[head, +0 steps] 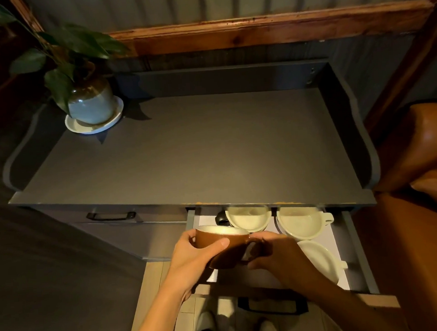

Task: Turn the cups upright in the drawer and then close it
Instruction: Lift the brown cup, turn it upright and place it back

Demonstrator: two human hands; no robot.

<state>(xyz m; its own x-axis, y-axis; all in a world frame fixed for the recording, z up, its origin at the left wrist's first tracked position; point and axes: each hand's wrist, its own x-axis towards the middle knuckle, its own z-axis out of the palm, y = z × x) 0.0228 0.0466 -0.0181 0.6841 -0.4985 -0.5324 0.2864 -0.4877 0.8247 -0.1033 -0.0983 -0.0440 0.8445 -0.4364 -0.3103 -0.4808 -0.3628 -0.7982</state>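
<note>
Two hands, left hand and right hand, cradle brown cup.

The cabinet top hides the drawer's rear and black cup.

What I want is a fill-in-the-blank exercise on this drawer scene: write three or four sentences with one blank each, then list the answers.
1. The left hand and the right hand together hold a ____ cup.
2. The drawer below the cup stands ____.
3. The right hand has its grip on the cup's ____.
4. The plant pot on the cabinet top sits on a white ____.

Missing words: brown; open; handle; saucer.
</note>
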